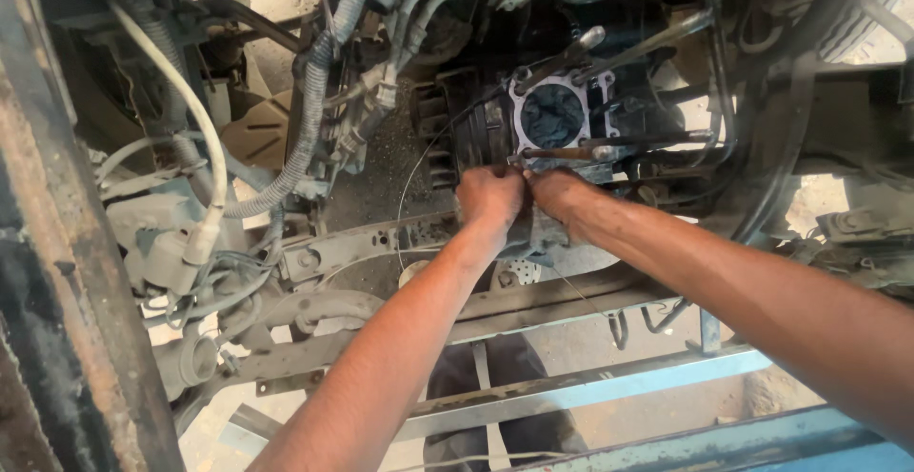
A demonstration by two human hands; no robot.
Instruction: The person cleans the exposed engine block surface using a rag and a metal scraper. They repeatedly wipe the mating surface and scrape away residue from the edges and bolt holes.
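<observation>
A dark finned engine cylinder (486, 129) sits in a vehicle frame, its open bore (552, 115) stuffed with a grey rag. Long studs (609, 53) stick out around the bore. My left hand (490, 196) and my right hand (557, 191) are side by side, pressed against the lower edge of the cylinder. Both have fingers curled under it, gripping the lower part of the cylinder. What lies under the fingers is hidden. A thin wire (419, 163) arcs down from the cylinder to the left of my left hand.
Corrugated hoses and cables (314, 101) hang at the left, with a white cable (195, 120) and plug. Rusty frame rails (381, 239) cross below the engine. Blue-painted bars (609, 386) run along the bottom. A rusted beam (67, 263) stands at the left edge.
</observation>
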